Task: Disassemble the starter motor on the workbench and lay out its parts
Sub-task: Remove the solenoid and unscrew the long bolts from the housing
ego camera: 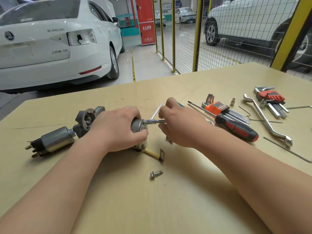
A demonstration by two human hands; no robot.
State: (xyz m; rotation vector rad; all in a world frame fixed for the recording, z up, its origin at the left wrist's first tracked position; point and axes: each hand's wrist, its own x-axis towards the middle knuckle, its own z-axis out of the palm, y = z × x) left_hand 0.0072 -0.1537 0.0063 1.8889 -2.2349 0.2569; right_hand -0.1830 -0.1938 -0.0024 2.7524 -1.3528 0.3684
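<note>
The starter motor (pixel 138 127) lay on its side on the workbench (pixel 118 208), a little to ten o'clock of the table's middle, its long axis running from nine to three o'clock. The left hand (pixel 118 128) came in from seven o'clock, forearm low over the wood. Its palm lay over the motor's barrel, fingers wrapped round the far side and thumb curled against the near edge of the end cap, gripping it. At nine o'clock of that hand the solenoid (pixel 56 141) stuck out, with the grey nose housing (pixel 87 118) just behind it.

The right hand (pixel 180 123) reached in from four o'clock, wrist bent inwards, fingers curled round the shaft of a T-handle wrench (pixel 154 122). The wrench tip met the end cap and its cross bar pointed to one o'clock.

At six o'clock of the motor a cream lead (pixel 152 153) trailed out, and a loose bolt (pixel 156 174) lay beyond it. At three o'clock of the right hand lay a screwdriver (pixel 236 130), an orange hex-key set (pixel 219 108), a red hex-key set (pixel 271 97) and a bent spanner (pixel 263 115).
</note>
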